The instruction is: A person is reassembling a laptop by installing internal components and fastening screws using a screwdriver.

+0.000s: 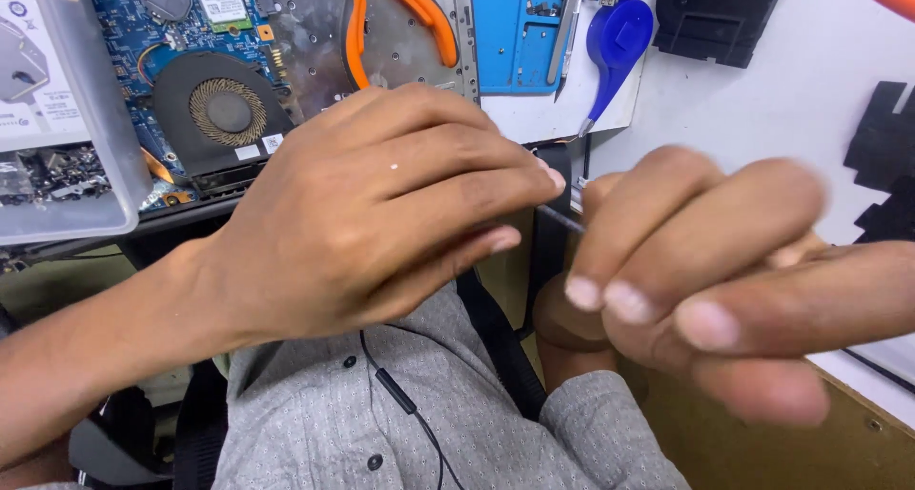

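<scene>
Close | left hand (381, 209), right hand (705, 271) pinch thin tool (560, 219), seemingly | beside laptop (229, 90) edge

1. One view only, from the wearer's head, tilted steeply down over the chest.
2. It sits very close: the left hand (381, 204) and right hand (705, 280) fill the middle, the right blurred by nearness.
3. Beyond the hands lies the counter (782, 118), cropped on every side.
</scene>
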